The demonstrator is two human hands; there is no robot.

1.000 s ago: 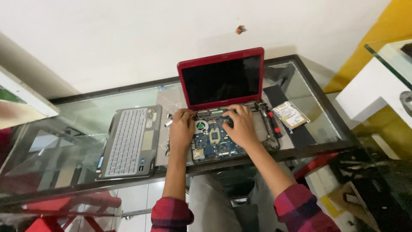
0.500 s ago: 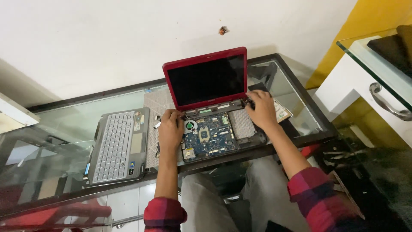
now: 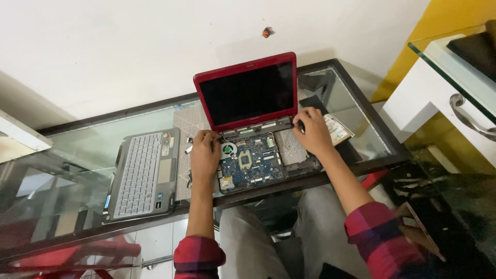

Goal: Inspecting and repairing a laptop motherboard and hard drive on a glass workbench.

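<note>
At the fingers: both hands rest on an opened red laptop (image 3: 258, 150) on a glass table (image 3: 77, 150).

Left hand (image 3: 205, 155): palm down on the base's left edge, fingers curled toward the hinge corner; whether they pinch anything, I cannot tell.

Right hand (image 3: 311, 132): fingers bent onto the right hinge corner, pressing or gripping the frame edge; nothing loose seen between them.

Between the hands: bare blue board (image 3: 253, 166), with a round fan (image 3: 228, 150) just beside the left fingers and a grey metal plate (image 3: 289, 147) under the right palm.

Behind the fingers: screen (image 3: 247, 93), upright, dark, red-framed, joined at the hinges.

Laptop, handling: judged moderately light but rigid; the exposed board is fragile, with small connectors and thin cables. Best held by the plastic outer edges and hinge corners, never by board or fan. The screen likely tips backward if the base is lifted.

Right of the right hand: flat drive (image 3: 338, 129), touching or just beside the knuckles.

Left of the left hand: a pale perforated sheet (image 3: 182, 181) under the wrist; beyond it the removed keyboard cover (image 3: 140, 173), grey, keys up.

Farther out: white wall behind the table; white cabinet (image 3: 439, 103) with a metal handle, well apart on the right.

Below: person's grey-trousered knees under the glass, plaid sleeves (image 3: 199, 257) at the near edge.
</note>
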